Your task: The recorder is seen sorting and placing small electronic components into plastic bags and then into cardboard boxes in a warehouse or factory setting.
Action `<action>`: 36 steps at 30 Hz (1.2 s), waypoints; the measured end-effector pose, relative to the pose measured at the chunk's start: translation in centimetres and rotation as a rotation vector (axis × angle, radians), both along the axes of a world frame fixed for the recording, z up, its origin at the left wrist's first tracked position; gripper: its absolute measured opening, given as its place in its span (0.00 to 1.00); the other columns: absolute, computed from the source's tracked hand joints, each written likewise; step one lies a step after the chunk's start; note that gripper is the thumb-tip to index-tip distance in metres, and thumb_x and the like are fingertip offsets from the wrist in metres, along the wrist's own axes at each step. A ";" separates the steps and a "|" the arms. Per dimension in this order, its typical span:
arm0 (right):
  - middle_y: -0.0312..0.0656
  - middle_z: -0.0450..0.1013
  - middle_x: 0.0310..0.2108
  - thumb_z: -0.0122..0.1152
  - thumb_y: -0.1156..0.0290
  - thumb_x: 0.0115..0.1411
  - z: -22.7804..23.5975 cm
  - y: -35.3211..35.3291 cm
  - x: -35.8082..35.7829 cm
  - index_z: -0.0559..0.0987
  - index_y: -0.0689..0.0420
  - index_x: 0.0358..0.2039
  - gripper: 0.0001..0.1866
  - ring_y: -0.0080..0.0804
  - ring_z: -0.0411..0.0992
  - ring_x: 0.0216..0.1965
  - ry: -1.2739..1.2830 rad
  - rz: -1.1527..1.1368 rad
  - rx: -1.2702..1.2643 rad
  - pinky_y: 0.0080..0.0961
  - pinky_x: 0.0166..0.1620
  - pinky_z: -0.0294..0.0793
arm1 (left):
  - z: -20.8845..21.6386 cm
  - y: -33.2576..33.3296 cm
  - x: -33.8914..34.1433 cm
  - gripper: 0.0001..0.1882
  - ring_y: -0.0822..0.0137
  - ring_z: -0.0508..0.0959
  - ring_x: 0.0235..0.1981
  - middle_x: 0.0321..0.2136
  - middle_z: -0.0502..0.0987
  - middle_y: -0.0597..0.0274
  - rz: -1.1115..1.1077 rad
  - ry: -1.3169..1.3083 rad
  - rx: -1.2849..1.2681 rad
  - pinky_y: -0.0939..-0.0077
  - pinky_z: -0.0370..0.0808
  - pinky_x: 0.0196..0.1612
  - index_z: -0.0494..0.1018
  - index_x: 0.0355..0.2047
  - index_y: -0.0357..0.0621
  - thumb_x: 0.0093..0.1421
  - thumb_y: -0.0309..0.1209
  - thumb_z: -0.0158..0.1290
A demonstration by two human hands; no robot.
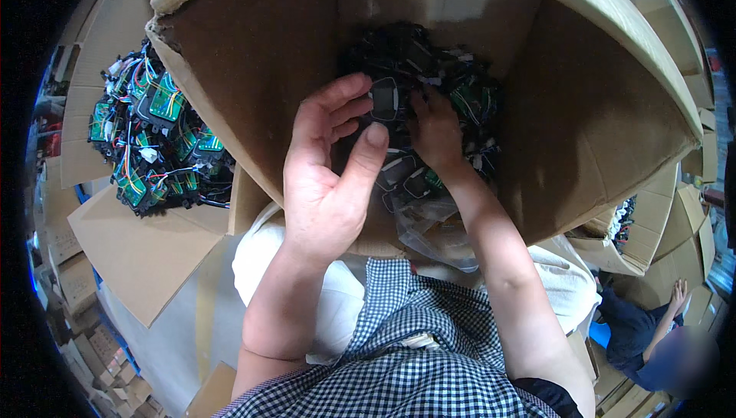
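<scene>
My left hand point(326, 176) is raised over a deep cardboard box point(613, 103), its fingers curved and the thumb apart from them. Just past its fingertips is a dark rounded unit point(385, 100) with a pale outline and a grey window; I see no clear grip on it. Lower in the box, my right hand point(437, 130) reaches into a heap of black electronic units point(395, 42) with wires. Its fingertips sink among the dark parts, so what they touch is hidden. A green circuit board point(475, 100) shows beside it. Below lies a clear plastic bag point(437, 230).
At the left, another open carton point(146, 253) holds piled wired modules with green circuit boards point(165, 103). A smaller carton point(613, 253) with parts stands at the right. Another person point(644, 334) is at the lower right. Stacked cardboard point(100, 357) lines the lower left.
</scene>
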State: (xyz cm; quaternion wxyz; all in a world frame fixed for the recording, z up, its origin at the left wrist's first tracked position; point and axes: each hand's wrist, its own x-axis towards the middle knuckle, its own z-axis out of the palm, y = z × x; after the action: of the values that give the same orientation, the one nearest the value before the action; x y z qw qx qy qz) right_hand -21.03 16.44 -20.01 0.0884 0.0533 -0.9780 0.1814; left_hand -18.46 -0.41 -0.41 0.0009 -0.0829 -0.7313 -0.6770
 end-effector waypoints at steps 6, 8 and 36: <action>0.52 0.68 0.47 0.63 0.71 0.48 -1.3 -3.9 -5.0 0.70 0.57 0.52 0.28 0.51 0.68 0.47 0.148 -0.096 -0.025 0.45 0.50 0.68 | 1.1 -0.9 -1.0 0.23 0.67 0.70 0.48 0.48 0.70 0.54 -0.014 -0.204 0.318 0.72 0.67 0.53 0.61 0.53 0.36 0.60 0.28 0.53; 0.50 0.71 0.41 0.62 0.73 0.47 -1.0 -4.8 -4.5 0.72 0.55 0.50 0.26 0.48 0.70 0.44 0.011 -0.014 0.011 0.43 0.47 0.70 | 1.3 -1.4 -0.8 0.23 0.67 0.70 0.48 0.48 0.70 0.54 -0.017 -0.241 0.308 0.73 0.67 0.53 0.61 0.53 0.36 0.60 0.28 0.53; 0.50 0.70 0.41 0.63 0.77 0.47 3.9 4.3 -1.2 0.74 0.60 0.45 0.22 0.47 0.70 0.41 0.119 -0.231 -0.458 0.36 0.44 0.71 | -0.1 -0.6 -0.4 0.19 0.63 0.76 0.42 0.40 0.75 0.57 -0.027 -0.546 0.455 0.72 0.71 0.47 0.65 0.51 0.38 0.60 0.29 0.50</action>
State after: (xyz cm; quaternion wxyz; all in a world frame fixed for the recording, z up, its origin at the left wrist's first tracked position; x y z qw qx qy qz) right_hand -22.27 20.75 -16.08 0.1757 -0.0696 -0.9041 0.3833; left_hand -18.88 -0.99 -0.51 -0.1854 0.0937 -0.5337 -0.8198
